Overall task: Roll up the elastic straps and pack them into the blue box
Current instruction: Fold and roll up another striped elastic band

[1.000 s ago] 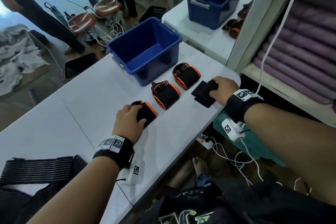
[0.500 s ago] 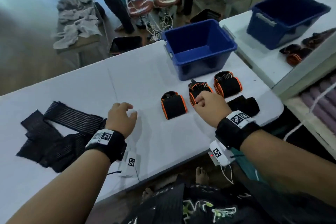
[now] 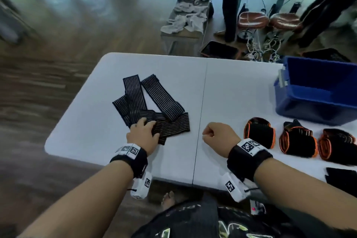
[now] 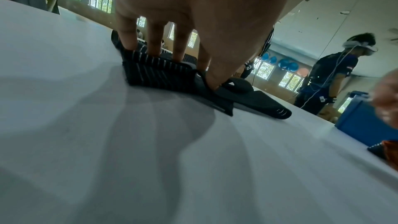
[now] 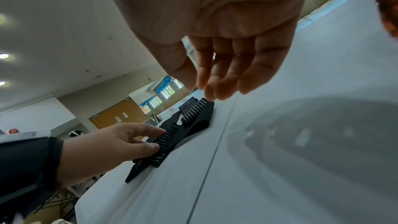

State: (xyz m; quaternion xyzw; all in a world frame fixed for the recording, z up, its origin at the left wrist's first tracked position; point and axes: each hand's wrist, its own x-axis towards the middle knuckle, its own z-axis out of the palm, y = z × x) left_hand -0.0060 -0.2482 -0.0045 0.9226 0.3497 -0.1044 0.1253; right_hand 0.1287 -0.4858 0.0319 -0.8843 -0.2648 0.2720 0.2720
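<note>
A: Left side status?
B: Left hand (image 3: 143, 135) on the pile of unrolled striped straps (image 3: 154, 106) on the white table (image 3: 87, 121). Left wrist view: fingertips (image 4: 129, 43) pressing on top, thumb tucked under a fold, so it pinches the fabric.
A: Right?
B: Right hand (image 3: 218, 135) just above the table beside the centre seam, loosely curled, holding nothing.
A: Further right?
B: Three rolled straps (image 3: 259, 132), orange-edged, in a row. Blue box (image 3: 316, 91) behind them, near the table's far right.
</note>
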